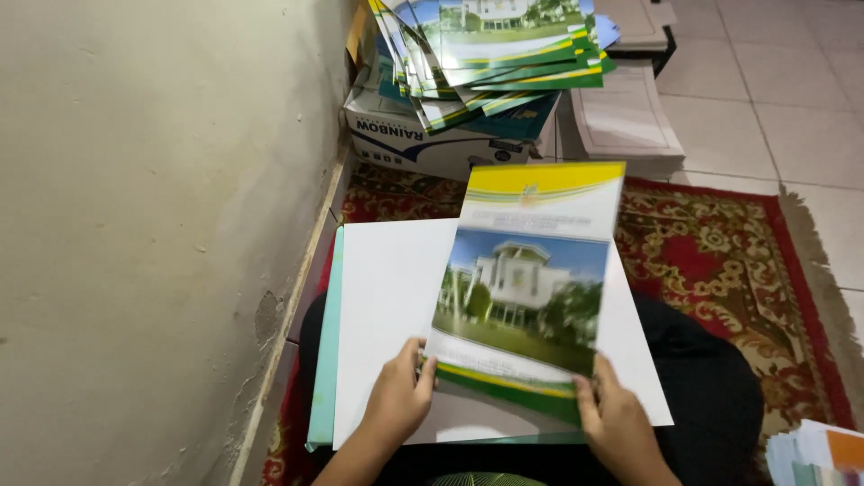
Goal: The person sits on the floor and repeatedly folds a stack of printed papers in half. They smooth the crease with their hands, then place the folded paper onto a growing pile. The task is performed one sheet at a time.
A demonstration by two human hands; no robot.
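My left grip is clamped on the lower left corner of a printed cover sheet, thumb on top and fingers curled under, while my right grip pinches the same sheet at its lower right corner, fingertips pressed on the green band along the bottom edge. The cover sheet (glossy, with a yellow and green header, a white strip below it and a photo of a white building among trees) is lifted and tilted up toward me, its far edge well above what lies under it. Beneath it I see a stack of white sheets resting across my lap, and a pale green sheet peeks out along the left side of that stack, just beside the wall. My legs in dark trousers sit on a red patterned rug with a fringe at its right edge. Ahead of me, touching the wall, a white and blue cardboard box carries a fanned pile of matching printed covers. Just right of the box lies a stack of white papers on the tiled floor. A small heap of loose papers shows at the bottom right corner, too cropped to tell more.
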